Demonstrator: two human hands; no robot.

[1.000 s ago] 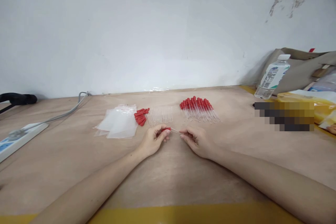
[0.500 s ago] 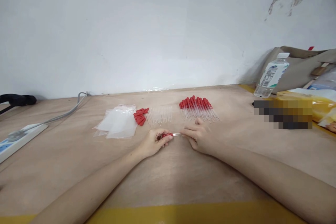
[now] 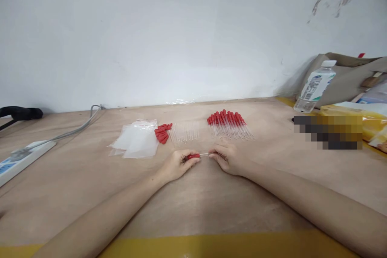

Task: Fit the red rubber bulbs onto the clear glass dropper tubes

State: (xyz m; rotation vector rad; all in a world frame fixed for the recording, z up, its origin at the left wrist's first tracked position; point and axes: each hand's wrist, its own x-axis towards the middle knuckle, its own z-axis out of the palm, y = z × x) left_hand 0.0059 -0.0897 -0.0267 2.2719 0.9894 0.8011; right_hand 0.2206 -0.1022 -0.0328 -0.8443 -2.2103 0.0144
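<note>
The red bulbs (image 3: 163, 134) look like smooth rubber, the tubes (image 3: 190, 132) like clear glass or plastic. The bags (image 3: 141, 142) are filmy plastic, the tabletop (image 3: 181, 201) smooth and papery.

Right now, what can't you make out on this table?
All in the head view:
- Far end of the clear tube: hidden by the right hand.
- Back end of the red bulb: covered by the left hand.
- Print on the bottle label: too small and blurred.
- Rest of the power strip: cut off by the left edge.
</note>
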